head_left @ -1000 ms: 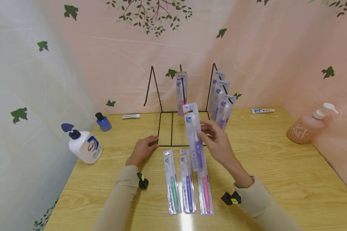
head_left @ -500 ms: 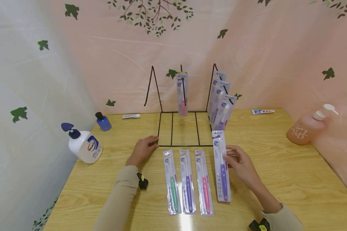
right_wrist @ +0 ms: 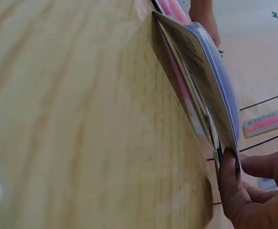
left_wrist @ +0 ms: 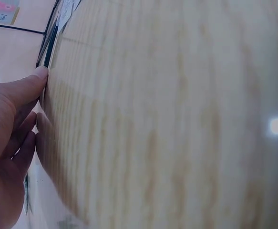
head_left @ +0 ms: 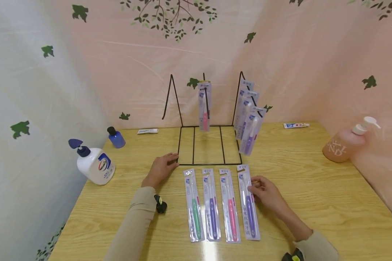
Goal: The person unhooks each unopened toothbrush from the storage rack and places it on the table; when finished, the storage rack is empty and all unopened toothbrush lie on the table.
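Note:
Four packed toothbrushes lie side by side on the wooden table (head_left: 313, 188): green (head_left: 193, 208), purple (head_left: 211, 206), pink (head_left: 230, 207) and a second purple pack (head_left: 248, 204) (right_wrist: 200, 81) at the right end. My right hand (head_left: 264, 190) (right_wrist: 236, 186) pinches that last pack's right edge, which is raised slightly off the wood. My left hand (head_left: 161, 168) (left_wrist: 15, 119) lies flat on the table, thumb against the front left corner of a black wire rack (head_left: 209, 145) (left_wrist: 48, 45). A pink pack (head_left: 204, 105) hangs on the rack's middle hook, several purple ones (head_left: 249, 125) on its right hook.
A white pump bottle (head_left: 96, 165) and a small blue bottle (head_left: 116, 137) stand at the left. A peach pump bottle (head_left: 344, 145) stands at the right. Two toothpaste tubes (head_left: 148, 131) (head_left: 295, 125) lie by the back wall. Curtains close in three sides.
My right hand brought the purple pack down from in front of the rack and laid it on the table to the right of the pink pack. The left hand stayed put.

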Demonstrator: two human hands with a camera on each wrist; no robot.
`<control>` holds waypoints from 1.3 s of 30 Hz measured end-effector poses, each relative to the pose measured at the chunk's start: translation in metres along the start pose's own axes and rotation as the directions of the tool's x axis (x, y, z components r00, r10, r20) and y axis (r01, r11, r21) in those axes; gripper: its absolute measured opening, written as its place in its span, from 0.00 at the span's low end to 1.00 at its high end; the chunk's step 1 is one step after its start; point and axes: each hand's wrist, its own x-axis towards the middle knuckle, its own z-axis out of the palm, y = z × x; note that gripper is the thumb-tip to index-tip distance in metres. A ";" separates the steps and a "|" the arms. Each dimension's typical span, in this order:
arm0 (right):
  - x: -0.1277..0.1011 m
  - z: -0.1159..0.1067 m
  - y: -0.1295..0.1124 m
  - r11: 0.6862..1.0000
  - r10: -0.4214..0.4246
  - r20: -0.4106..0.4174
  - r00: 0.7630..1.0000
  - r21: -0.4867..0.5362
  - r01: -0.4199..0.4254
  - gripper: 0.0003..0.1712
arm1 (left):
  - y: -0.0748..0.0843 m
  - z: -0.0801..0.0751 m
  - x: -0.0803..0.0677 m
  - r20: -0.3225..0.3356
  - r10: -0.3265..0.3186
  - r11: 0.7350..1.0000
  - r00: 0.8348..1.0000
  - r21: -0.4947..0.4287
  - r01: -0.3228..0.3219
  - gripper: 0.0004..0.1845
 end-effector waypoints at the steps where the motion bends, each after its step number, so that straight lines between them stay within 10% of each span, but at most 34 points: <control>1: 0.001 0.001 0.000 1.000 0.011 0.008 1.000 -0.010 -0.011 0.23 | 0.000 0.000 0.000 0.000 0.001 1.000 1.000 0.000 -0.001 0.23; 17: -0.008 -0.005 -0.016 0.928 0.011 0.046 0.999 -0.372 0.006 0.21 | 0.002 -0.003 -0.001 0.000 0.012 1.000 1.000 0.014 -0.012 0.23; 23: -0.004 -0.007 -0.045 0.876 -0.126 0.061 0.990 -0.461 0.140 0.19 | 0.003 -0.003 -0.002 0.009 -0.002 1.000 1.000 0.009 0.002 0.23; 32: 0.029 0.009 -0.099 0.856 -0.415 0.035 0.909 -0.325 0.403 0.18 | 0.002 -0.002 -0.002 0.010 -0.010 1.000 1.000 -0.017 0.010 0.23; 39: 0.073 0.038 -0.127 0.890 -0.438 -0.053 0.897 -0.165 0.425 0.20 | 0.001 -0.001 -0.002 -0.002 0.001 1.000 1.000 -0.015 -0.001 0.23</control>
